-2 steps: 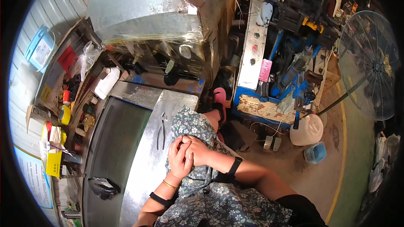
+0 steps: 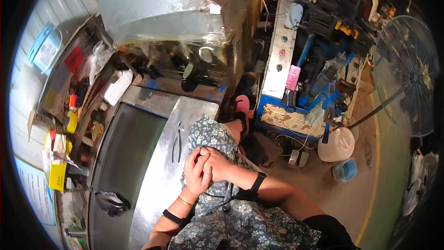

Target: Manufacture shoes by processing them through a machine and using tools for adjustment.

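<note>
My left hand point(image 2: 196, 176) and my right hand point(image 2: 217, 165) are clasped together on my lap, over the dark floral cloth point(image 2: 212, 134) that covers my knee. The right hand's fingers fold over the left hand's, and both hands are closed. Nothing shows between them, though the palms are hidden. A slim tool with two dark handles, like pliers or tweezers point(image 2: 176, 148), lies on the shiny metal tabletop point(image 2: 155, 176) just beyond and left of my hands; neither hand touches it.
Left of the metal top runs a dark belt-like surface point(image 2: 125, 157) with a crumpled black piece point(image 2: 112, 203) on it. A large metal housing point(image 2: 162, 14) stands ahead. Rightward are a blue machine point(image 2: 296, 115), a white jug point(image 2: 336, 144), a blue container point(image 2: 345, 170) and a fan point(image 2: 407, 76).
The view has shifted very slightly. My hands stay clasped in the same place, and the tool on the metal top has not moved.
</note>
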A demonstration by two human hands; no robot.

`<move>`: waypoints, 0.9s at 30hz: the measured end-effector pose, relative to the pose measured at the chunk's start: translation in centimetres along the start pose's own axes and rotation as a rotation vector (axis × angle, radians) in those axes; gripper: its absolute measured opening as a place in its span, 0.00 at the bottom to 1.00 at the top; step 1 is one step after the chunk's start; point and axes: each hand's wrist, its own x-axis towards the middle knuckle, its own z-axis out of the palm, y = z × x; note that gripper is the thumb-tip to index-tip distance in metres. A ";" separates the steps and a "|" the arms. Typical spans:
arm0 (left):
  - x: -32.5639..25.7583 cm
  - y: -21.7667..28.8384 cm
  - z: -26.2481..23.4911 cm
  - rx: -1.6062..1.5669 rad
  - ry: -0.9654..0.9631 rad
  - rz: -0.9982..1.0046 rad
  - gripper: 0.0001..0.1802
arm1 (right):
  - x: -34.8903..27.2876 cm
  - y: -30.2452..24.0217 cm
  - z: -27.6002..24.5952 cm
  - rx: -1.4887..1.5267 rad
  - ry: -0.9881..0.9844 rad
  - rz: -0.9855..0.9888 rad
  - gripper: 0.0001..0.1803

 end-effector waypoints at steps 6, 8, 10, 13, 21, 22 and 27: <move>-1.1 -0.6 -1.5 -0.126 0.000 -0.099 0.30 | 0.7 -0.7 -0.8 -0.132 -0.075 -0.092 0.12; -1.7 -2.0 -2.7 -0.149 -0.046 -0.143 0.29 | 0.9 -0.7 -1.1 -0.118 -0.114 -0.055 0.09; -2.9 -3.9 -4.4 -0.039 -0.030 -0.212 0.27 | 1.7 -2.0 -1.9 -0.117 -0.018 -0.063 0.08; -7.8 -8.6 -8.5 0.132 0.071 -0.475 0.24 | 1.9 -2.3 -1.6 -0.156 -0.086 -0.043 0.09; -23.0 -21.5 -24.9 0.946 0.574 -1.335 0.43 | 2.5 -2.4 -1.8 -0.158 -0.114 -0.052 0.10; -23.6 -22.6 -27.0 0.532 0.733 -1.589 0.44 | 2.7 -2.4 -1.7 -0.168 -0.112 -0.051 0.10; -25.7 -27.6 -26.9 0.288 1.207 -1.622 0.50 | 3.2 -2.3 -0.6 -0.158 -0.131 -0.039 0.11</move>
